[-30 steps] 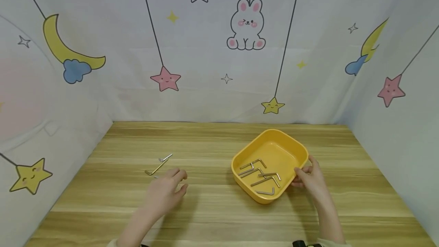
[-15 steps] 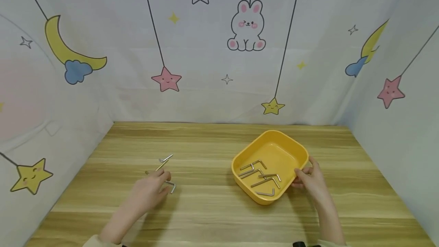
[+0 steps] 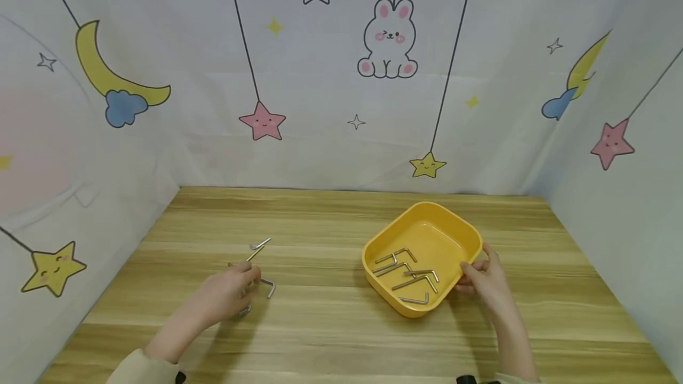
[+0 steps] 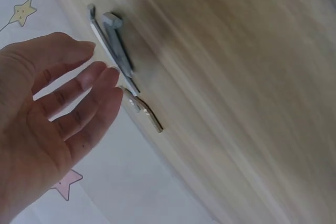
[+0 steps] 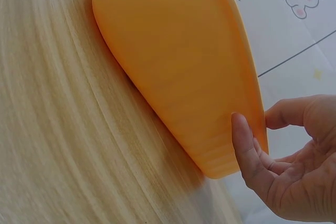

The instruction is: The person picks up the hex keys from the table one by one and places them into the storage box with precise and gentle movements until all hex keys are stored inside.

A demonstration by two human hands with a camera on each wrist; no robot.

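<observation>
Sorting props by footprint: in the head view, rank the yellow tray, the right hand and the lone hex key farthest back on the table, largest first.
1. Yellow tray, clearly the largest.
2. Right hand, gripping the tray's right rim; it is nearer the camera, but still looks smaller.
3. Far hex key, a thin sliver, by far the smallest.

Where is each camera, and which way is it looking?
Head: worn on the head, looking forward and down at the table, both hands and forearms showing.
Left wrist: on the left wrist, looking past the left hand at hex keys on the wood.
Right wrist: on the right wrist, looking at the yellow tray with the right hand at its rim.
Shared: head and right wrist both show the tray.
</observation>
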